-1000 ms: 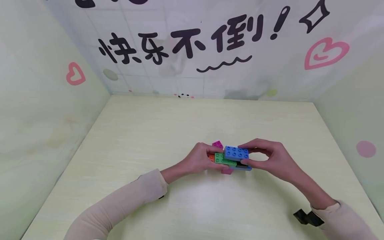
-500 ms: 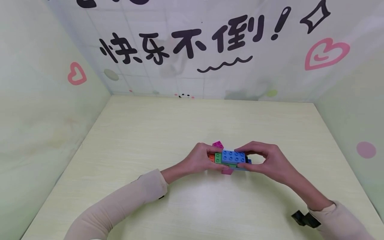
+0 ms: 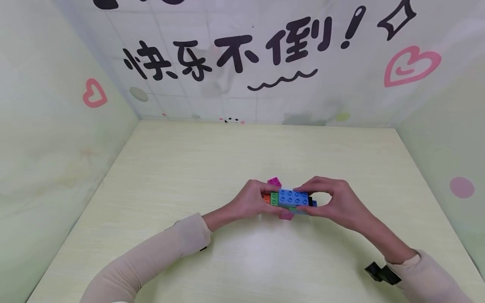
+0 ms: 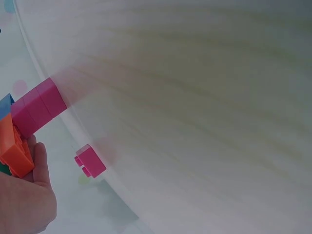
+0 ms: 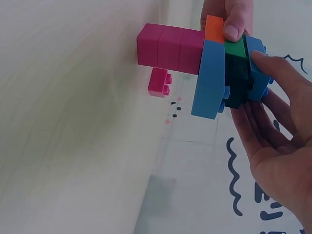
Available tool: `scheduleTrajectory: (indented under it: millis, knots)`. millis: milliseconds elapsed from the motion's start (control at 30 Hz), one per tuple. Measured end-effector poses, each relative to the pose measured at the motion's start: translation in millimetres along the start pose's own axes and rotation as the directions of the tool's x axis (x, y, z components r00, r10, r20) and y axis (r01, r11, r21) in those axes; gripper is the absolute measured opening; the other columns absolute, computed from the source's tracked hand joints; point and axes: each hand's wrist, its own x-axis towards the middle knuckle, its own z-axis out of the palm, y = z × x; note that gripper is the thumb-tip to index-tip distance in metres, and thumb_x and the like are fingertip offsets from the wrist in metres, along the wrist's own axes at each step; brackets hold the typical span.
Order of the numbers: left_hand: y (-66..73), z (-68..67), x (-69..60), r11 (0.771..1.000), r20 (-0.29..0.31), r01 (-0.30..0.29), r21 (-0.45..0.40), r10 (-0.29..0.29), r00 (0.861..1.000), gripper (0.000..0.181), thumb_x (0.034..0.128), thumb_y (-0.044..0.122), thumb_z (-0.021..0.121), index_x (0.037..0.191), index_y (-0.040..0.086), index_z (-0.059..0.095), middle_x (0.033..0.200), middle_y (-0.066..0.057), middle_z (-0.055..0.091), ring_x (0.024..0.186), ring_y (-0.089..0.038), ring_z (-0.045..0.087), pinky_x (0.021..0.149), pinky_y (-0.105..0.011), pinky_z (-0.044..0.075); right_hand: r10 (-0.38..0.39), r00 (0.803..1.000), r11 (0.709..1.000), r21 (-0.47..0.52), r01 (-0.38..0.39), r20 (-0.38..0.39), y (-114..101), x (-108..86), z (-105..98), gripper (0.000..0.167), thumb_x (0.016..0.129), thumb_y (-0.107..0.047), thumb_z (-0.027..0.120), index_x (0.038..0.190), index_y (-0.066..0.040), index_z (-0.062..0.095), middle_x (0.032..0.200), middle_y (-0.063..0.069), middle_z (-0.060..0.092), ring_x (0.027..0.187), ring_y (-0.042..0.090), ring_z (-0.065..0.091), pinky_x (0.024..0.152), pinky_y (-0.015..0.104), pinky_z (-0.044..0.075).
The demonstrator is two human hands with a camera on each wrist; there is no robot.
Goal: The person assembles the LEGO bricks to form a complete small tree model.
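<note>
My right hand (image 3: pixel 333 204) pinches a blue brick (image 3: pixel 293 198) between thumb and fingers, on top of a built block figure. Beneath it lies a green brick (image 5: pixel 235 53); whether the two are fully joined I cannot tell. My left hand (image 3: pixel 250 200) grips the figure's left end, around an orange brick (image 4: pixel 14 146) and the green one. Lower down, another blue brick (image 5: pixel 209 80) rests on a column of magenta bricks (image 5: pixel 170 46). Something black (image 3: pixel 310 201) shows just right of the held brick, partly hidden.
A loose magenta brick (image 3: pixel 274 182) lies on the pale table (image 3: pixel 182 168) just behind the figure. Printed cloth walls (image 3: pixel 235 101) enclose the back and both sides. A black device (image 3: pixel 382 273) is on the right wrist.
My right hand has brought the blue brick left and down from a shifted position over the green brick's right end to lie along it. The left hand keeps its hold.
</note>
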Motion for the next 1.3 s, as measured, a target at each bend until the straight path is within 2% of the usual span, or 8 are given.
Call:
scheduleTrajectory:
  millis: [133, 267, 433, 567, 667, 967, 1133, 1300]
  knots:
    - [-0.1, -1.3, -0.7, 1.000, 0.003, 0.002, 0.002, -0.002, 1.000, 0.055, 0.0745, 0.027, 0.088, 0.123, 0.008, 0.070, 0.103, 0.008, 0.070, 0.093, -0.008, 0.063, 0.072, -0.026, 0.056, 0.014, 1.000, 1.000, -0.021, -0.014, -0.009, 1.3, 0.7, 2.4, 0.041, 0.068, -0.008, 0.090, 0.106, -0.014, 0.076, 0.098, -0.008, 0.068, 0.087, 0.011, 0.062, 0.070, 0.020, 0.051]
    - [-0.3, -2.5, -3.5, 1.000, -0.003, -0.001, -0.025, 0.001, 1.000, 0.053, 0.0745, 0.029, 0.087, 0.122, 0.012, 0.071, 0.104, 0.009, 0.070, 0.095, -0.008, 0.062, 0.075, -0.025, 0.055, 0.029, 1.000, 0.999, -0.021, -0.029, -0.004, 0.4, 1.1, 3.8, 0.040, 0.069, -0.013, 0.090, 0.107, -0.017, 0.076, 0.098, -0.010, 0.068, 0.087, 0.010, 0.062, 0.069, 0.019, 0.051]
    - [2.1, -3.3, -7.5, 0.984, -0.016, -0.085, -0.156, 0.083, 0.996, 0.043, 0.0768, 0.032, 0.085, 0.117, 0.025, 0.074, 0.104, 0.009, 0.071, 0.095, -0.012, 0.066, 0.079, -0.032, 0.056, 0.042, 0.999, 0.999, 0.009, -0.042, 0.001, 1.9, -0.5, 5.6, 0.039, 0.073, -0.024, 0.089, 0.110, -0.023, 0.075, 0.100, -0.013, 0.067, 0.089, 0.010, 0.061, 0.070, 0.021, 0.051]
    - [4.2, -2.3, -9.4, 0.971, -0.018, -0.123, -0.203, 0.122, 0.992, 0.036, 0.0791, 0.030, 0.083, 0.114, 0.027, 0.075, 0.103, 0.008, 0.072, 0.092, -0.015, 0.069, 0.078, -0.034, 0.056, 0.091, 0.996, 0.994, 0.065, -0.090, -0.004, 6.6, -5.0, 9.3, 0.039, 0.074, -0.020, 0.088, 0.110, -0.023, 0.074, 0.101, -0.011, 0.067, 0.091, 0.010, 0.063, 0.080, 0.022, 0.052]
    - [4.1, -1.5, -10.4, 0.974, -0.021, -0.117, -0.194, 0.115, 0.993, 0.035, 0.0797, 0.029, 0.083, 0.113, 0.027, 0.075, 0.103, 0.009, 0.072, 0.090, -0.015, 0.069, 0.075, -0.033, 0.057, 0.127, 0.992, 0.982, 0.140, -0.125, -0.010, 5.0, -7.5, 12.4, 0.038, 0.075, -0.014, 0.087, 0.110, -0.019, 0.073, 0.102, -0.007, 0.068, 0.093, 0.011, 0.064, 0.087, 0.025, 0.052]
    - [0.4, -0.3, -10.3, 0.976, -0.026, -0.135, -0.171, 0.133, 0.991, 0.035, 0.0800, 0.028, 0.083, 0.114, 0.026, 0.075, 0.100, 0.012, 0.073, 0.090, -0.014, 0.067, 0.063, -0.026, 0.052, 0.207, 0.977, 0.924, 0.336, -0.181, -0.045, -8.4, -10.8, 16.5, 0.032, 0.078, -0.007, 0.083, 0.109, -0.007, 0.074, 0.102, 0.004, 0.069, 0.094, 0.019, 0.064, 0.088, 0.025, 0.052]
    - [-0.2, -0.7, -10.0, 0.979, -0.030, -0.141, -0.146, 0.138, 0.990, 0.035, 0.0800, 0.029, 0.083, 0.114, 0.028, 0.075, 0.099, 0.015, 0.073, 0.085, -0.016, 0.065, 0.053, -0.022, 0.040, 0.195, 0.979, 0.915, 0.372, -0.158, -0.063, 10.4, -15.4, 22.8, 0.034, 0.078, -0.002, 0.082, 0.111, -0.007, 0.073, 0.103, 0.007, 0.069, 0.094, 0.021, 0.062, 0.088, 0.025, 0.052]
    - [1.3, -2.3, -9.7, 0.982, -0.045, -0.155, -0.103, 0.151, 0.987, 0.039, 0.0801, 0.032, 0.082, 0.118, 0.029, 0.074, 0.098, 0.018, 0.072, 0.078, -0.016, 0.063, 0.045, -0.025, 0.030, 0.177, 0.981, 0.913, 0.386, -0.134, -0.079, 27.2, -16.5, 26.2, 0.038, 0.076, -0.003, 0.083, 0.112, -0.011, 0.074, 0.103, 0.005, 0.069, 0.095, 0.023, 0.062, 0.087, 0.030, 0.053]
